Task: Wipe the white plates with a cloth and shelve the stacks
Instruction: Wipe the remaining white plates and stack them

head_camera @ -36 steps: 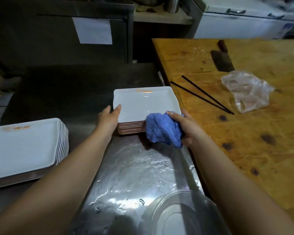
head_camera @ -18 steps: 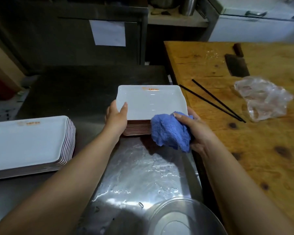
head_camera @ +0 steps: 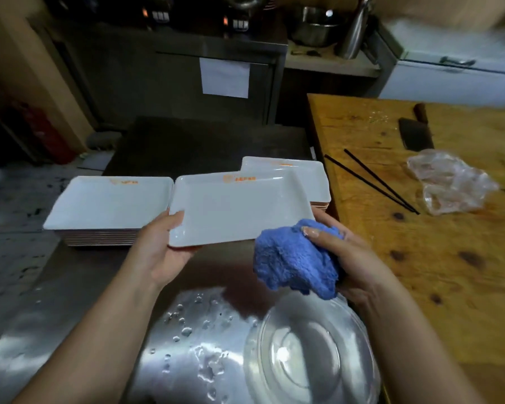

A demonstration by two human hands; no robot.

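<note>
A white rectangular plate (head_camera: 239,208) is held above the wet steel tabletop (head_camera: 187,339) by the left hand (head_camera: 161,249), thumb on its near left rim and fingers curled beneath, probably so the face is offered for wiping. A crumpled blue cloth (head_camera: 295,258) is clutched by the right hand (head_camera: 350,258) at the plate's near right corner. A stack of white plates (head_camera: 309,179) is seen far right, and another plate stack (head_camera: 105,208) to the left.

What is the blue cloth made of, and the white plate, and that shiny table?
The blue cloth looks like soft fluffy terry or microfibre: its surface is fuzzy and bunched. The white plate seems glazed ceramic or melamine, smooth and glossy; which one is unclear. The table looks like stainless steel, mirror-bright with water drops beading on it.
</note>
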